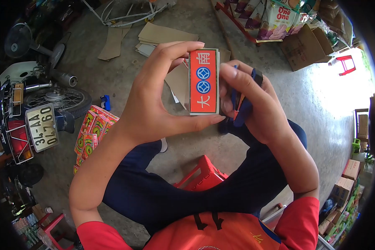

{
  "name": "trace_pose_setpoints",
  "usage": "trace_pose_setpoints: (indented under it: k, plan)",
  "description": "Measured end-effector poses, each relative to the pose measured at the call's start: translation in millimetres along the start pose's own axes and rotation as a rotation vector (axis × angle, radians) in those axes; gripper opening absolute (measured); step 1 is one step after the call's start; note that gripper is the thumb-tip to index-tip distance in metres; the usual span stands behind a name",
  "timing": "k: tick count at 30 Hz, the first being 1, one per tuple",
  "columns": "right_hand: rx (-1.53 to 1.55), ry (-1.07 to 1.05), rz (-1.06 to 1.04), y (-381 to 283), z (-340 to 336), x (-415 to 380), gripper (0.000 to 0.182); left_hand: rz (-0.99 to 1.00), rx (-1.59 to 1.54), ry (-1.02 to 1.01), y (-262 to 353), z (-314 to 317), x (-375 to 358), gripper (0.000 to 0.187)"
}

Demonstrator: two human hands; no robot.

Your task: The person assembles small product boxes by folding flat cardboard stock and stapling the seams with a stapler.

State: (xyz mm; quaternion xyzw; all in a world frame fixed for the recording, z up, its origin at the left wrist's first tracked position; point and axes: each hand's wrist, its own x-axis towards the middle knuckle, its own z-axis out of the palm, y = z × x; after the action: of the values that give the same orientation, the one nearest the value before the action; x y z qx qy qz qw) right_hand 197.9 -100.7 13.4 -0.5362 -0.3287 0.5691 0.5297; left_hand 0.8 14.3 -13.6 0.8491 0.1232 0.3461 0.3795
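My left hand [148, 93] is closed at the fingertips on a small upright stack of red printed cards [203, 96], with the thumb at its lower edge and fingers at its top. The front card has a dark border, white characters and two blue coin-like circles; pale edges show behind it. My right hand [258, 104] is closed around a dark blue tool with an orange part [240, 109], its kind mostly hidden by the fingers. The right thumb and fingertips are right beside the stack's right edge.
Flat cardboard pieces [166, 33] lie on the floor ahead. Colourful printed packs [93, 125] and a blue object [106, 102] are at left, near a parked motorbike [50, 98]. A red stool [202, 175] shows between my legs. A cardboard box [304, 50] stands at upper right.
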Motion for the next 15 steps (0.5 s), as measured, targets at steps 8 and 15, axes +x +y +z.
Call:
trace_pose_setpoints:
  k: [8,15]
  plan:
    - [-0.017,0.024,-0.021,-4,-6,4,0.037,0.035,0.048,-0.072,4,2,-1,0.102]
    - [-0.125,-0.005,-0.029,-8,-11,5,0.036,0.002,0.048,-0.090,4,2,-1,0.100]
